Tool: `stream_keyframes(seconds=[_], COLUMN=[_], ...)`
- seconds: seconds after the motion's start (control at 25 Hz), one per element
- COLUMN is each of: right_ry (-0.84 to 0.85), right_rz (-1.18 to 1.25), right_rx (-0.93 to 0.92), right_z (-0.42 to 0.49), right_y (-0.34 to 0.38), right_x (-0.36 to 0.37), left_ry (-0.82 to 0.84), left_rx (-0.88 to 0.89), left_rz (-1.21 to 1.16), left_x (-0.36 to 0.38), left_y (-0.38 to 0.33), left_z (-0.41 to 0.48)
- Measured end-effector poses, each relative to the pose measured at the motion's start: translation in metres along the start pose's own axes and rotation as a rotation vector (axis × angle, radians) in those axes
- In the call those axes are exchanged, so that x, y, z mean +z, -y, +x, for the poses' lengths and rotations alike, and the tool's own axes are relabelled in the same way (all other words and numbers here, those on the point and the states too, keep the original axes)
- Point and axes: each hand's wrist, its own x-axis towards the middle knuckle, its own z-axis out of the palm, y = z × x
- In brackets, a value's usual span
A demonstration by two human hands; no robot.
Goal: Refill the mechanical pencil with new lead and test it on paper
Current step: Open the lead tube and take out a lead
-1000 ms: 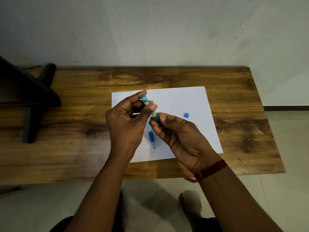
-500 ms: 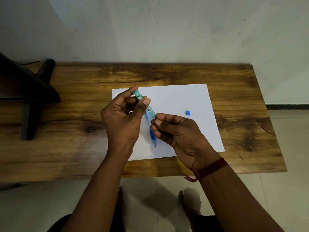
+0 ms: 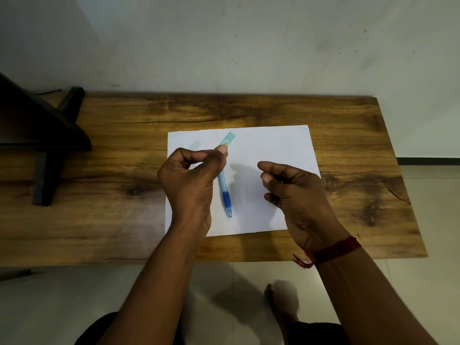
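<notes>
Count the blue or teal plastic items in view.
2: the mechanical pencil lies on the paper; the teal lead case is pinched by the left hand. The right hand may hide more.

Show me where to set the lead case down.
Free: table strip between paper and wall; wood between dark stand and paper; the paper's far right corner. Crowded: mid-paper, around pencil, left hand holding the lead case, and right hand.
</notes>
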Motion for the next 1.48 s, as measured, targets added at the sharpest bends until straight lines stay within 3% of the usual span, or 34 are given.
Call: stream_keyframes(seconds=[0.24,0.64,0.96,1.12,1.36,1.48], right_ry=[-0.062,0.057,-0.01,-0.065,-0.034,-0.14], right_rz=[0.09,0.357,0.158,0.202,0.527,0.343], right_rx=[0.001,0.095,0.007,0.01,0.098,0.068], right_z=[0.004,0.006,0.006,0.009,0.014,0.016], right_y=[0.003,0.004,0.005,0.006,0.015,0.014], right_x=[-0.006,-0.006,-0.001,-0.004,-0.026,-0.027], left_ry=[0.018,0.099,0.322,0.305,0.268,0.264], left_rx=[0.031,0.082,0.099,0.008,-0.072,-0.072], left_rz=[0.111,0.206,0.492,0.394,0.233,0.181], left_x=[0.021,0.027,0.024,0.023,0.011,0.004], left_y=[0.007,0.015,0.014,0.013,0.009,0.007], left_z=[-0.021,-0.035,-0.029,-0.027,-0.018,-0.013])
